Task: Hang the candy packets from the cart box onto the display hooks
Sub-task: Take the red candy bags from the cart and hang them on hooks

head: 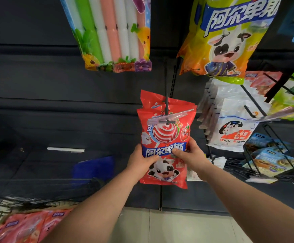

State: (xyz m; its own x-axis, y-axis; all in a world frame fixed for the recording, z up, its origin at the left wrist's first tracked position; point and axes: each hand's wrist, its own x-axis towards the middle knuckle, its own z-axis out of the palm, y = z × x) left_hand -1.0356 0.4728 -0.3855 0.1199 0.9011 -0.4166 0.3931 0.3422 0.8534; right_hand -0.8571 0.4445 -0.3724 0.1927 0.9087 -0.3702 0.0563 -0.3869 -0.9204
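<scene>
A red candy packet [166, 137] with a cow and a lollipop printed on it hangs on a black display hook [166, 109] in front of the dark panel, with more red packets behind it. My left hand [140, 161] grips the front packet's left edge, thumb across its blue band. My right hand [190, 155] grips its right edge the same way. More red packets [30, 225] lie in the cart box at the bottom left.
Above hang a striped fruit-candy bag [111, 32] and a yellow cow bag [226, 35]. White rabbit packets [233, 123] hang on hooks to the right, above a wire rack [272, 165] of blue packets. The cart's wire rim [37, 192] runs at the left.
</scene>
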